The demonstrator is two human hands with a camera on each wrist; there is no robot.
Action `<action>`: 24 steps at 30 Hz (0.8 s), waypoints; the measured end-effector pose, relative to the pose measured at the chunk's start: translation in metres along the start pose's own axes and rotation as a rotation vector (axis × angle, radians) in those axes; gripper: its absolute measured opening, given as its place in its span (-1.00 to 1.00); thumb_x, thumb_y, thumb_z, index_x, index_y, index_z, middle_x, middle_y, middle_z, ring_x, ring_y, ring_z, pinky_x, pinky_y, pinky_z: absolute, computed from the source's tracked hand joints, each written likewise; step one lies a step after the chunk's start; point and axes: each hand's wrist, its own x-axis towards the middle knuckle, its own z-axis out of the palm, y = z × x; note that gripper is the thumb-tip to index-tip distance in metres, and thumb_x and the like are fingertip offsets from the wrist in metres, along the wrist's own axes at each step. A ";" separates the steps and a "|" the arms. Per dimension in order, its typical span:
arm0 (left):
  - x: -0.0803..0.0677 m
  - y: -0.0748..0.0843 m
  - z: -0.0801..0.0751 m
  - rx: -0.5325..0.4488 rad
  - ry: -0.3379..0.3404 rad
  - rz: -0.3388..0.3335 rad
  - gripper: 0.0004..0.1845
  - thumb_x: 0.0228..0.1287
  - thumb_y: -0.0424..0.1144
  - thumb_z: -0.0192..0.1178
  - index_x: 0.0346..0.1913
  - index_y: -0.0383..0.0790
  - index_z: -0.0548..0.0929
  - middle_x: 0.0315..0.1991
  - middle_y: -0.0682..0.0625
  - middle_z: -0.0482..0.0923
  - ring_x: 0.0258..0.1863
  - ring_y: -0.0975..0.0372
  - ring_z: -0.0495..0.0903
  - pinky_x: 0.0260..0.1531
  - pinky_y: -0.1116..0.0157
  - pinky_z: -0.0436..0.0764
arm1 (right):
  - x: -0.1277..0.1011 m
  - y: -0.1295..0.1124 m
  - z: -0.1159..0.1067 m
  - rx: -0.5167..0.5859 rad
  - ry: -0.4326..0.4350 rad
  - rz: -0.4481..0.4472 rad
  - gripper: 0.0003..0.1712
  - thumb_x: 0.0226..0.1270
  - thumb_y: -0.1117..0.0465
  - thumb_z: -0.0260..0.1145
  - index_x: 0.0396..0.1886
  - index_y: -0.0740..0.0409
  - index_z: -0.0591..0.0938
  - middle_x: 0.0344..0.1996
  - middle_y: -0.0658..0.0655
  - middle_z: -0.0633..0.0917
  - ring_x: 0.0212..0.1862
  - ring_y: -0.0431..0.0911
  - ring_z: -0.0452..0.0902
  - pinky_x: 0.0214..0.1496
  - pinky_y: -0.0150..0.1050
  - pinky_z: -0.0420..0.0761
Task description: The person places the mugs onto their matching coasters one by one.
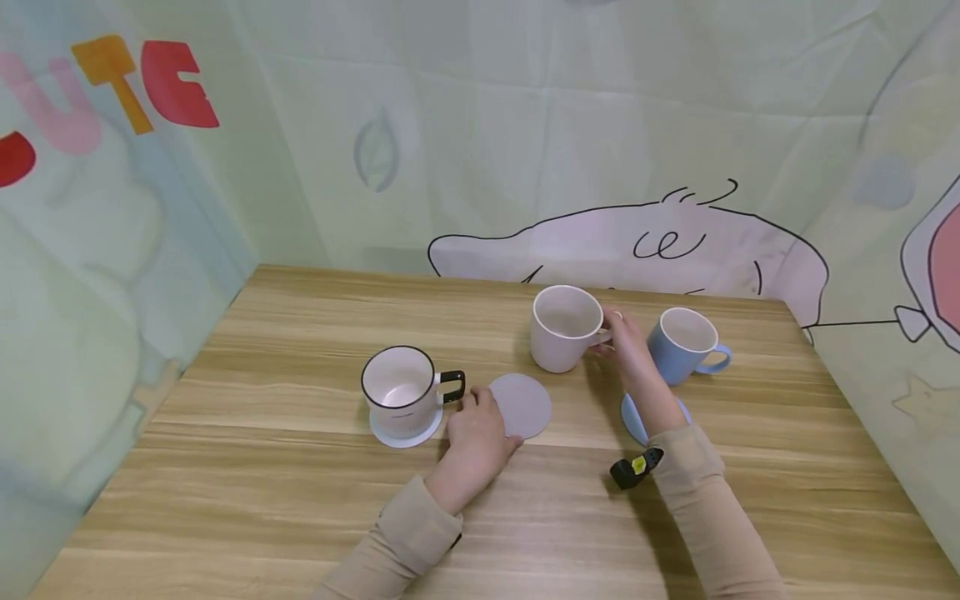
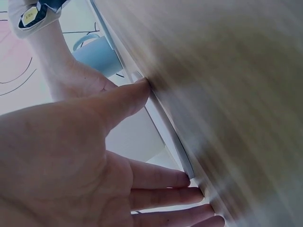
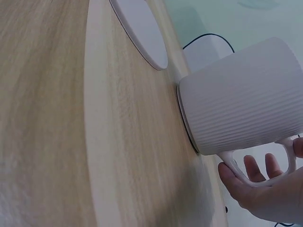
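My right hand [image 1: 621, 333] grips the handle of a pale ribbed mug [image 3: 241, 97], its fingers curled through the loop. The mug's base sits right at the tabletop, behind and right of a round grey coaster [image 1: 521, 406]. My left hand [image 1: 480, 437] is beside that coaster, thumb at its near edge and fingers by its left side. In the left wrist view the thumb [image 2: 135, 97] and the fairly straight fingers [image 2: 161, 177] span the coaster's rim [image 2: 170, 132].
Left of my left hand, a white mug [image 1: 397, 387] with a black rim and handle stands on a pale coaster [image 1: 405, 437]. A blue mug [image 1: 675, 354] stands at the right, behind a blue coaster [image 1: 636, 421] partly covered by my right forearm. A printed cloth [image 1: 480, 150] hangs behind the wooden table [image 1: 555, 533].
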 end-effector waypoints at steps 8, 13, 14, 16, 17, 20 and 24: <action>0.000 -0.001 0.002 -0.001 0.004 0.003 -0.04 0.12 0.31 0.21 0.30 -0.46 0.34 0.30 -0.25 0.33 0.22 0.04 0.42 -0.38 0.23 0.63 | -0.003 0.000 0.002 -0.038 0.016 -0.014 -0.72 0.49 0.19 -0.15 -0.01 0.17 0.44 -0.36 -0.06 0.50 -0.38 -0.31 0.45 -0.19 -0.39 0.57; 0.000 -0.001 0.003 0.002 0.004 0.004 -0.04 0.12 0.31 0.21 0.30 -0.45 0.35 0.30 -0.24 0.32 0.21 0.05 0.42 -0.39 0.24 0.63 | -0.005 0.000 0.002 -0.027 0.017 -0.025 -0.75 0.49 0.23 -0.17 -0.09 0.20 0.44 -0.43 -0.06 0.51 -0.47 -0.31 0.47 -0.24 -0.38 0.59; 0.000 -0.001 0.003 0.001 0.003 0.004 -0.04 0.12 0.31 0.21 0.30 -0.45 0.35 0.30 -0.23 0.32 0.21 0.05 0.42 -0.39 0.24 0.63 | -0.006 0.000 0.003 -0.024 0.022 -0.022 -0.77 0.49 0.23 -0.17 -0.11 0.17 0.43 -0.43 -0.06 0.50 -0.47 -0.31 0.47 -0.24 -0.38 0.59; 0.000 -0.001 0.003 -0.001 0.001 0.002 -0.05 0.12 0.31 0.21 0.30 -0.45 0.35 0.31 -0.24 0.32 0.22 0.05 0.41 -0.39 0.23 0.63 | -0.006 -0.001 0.003 -0.027 0.021 -0.030 -0.76 0.49 0.23 -0.17 -0.20 0.17 0.45 -0.48 -0.06 0.50 -0.49 -0.29 0.47 -0.25 -0.36 0.59; 0.000 -0.001 0.003 -0.004 -0.001 0.001 -0.05 0.12 0.31 0.21 0.30 -0.45 0.35 0.31 -0.24 0.31 0.23 0.05 0.41 -0.38 0.23 0.63 | -0.006 0.000 0.003 -0.032 0.018 -0.037 -0.73 0.49 0.23 -0.18 -0.24 0.17 0.47 -0.51 -0.08 0.51 -0.50 -0.29 0.47 -0.26 -0.36 0.59; 0.000 -0.001 0.003 -0.007 -0.003 -0.001 -0.05 0.12 0.31 0.21 0.31 -0.45 0.35 0.32 -0.24 0.31 0.23 0.04 0.41 -0.37 0.22 0.64 | -0.006 0.001 0.004 -0.024 0.017 -0.062 -0.67 0.49 0.27 -0.19 -0.32 0.23 0.51 -0.63 -0.10 0.52 -0.54 -0.28 0.47 -0.30 -0.37 0.59; 0.002 -0.001 0.003 -0.002 -0.001 -0.005 -0.04 0.13 0.32 0.20 0.32 -0.44 0.34 0.32 -0.23 0.31 0.24 0.04 0.40 -0.35 0.23 0.64 | -0.007 0.004 0.008 0.003 0.059 -0.072 -0.72 0.49 0.28 -0.20 -0.28 0.23 0.46 -0.62 -0.10 0.50 -0.57 -0.29 0.48 -0.33 -0.41 0.58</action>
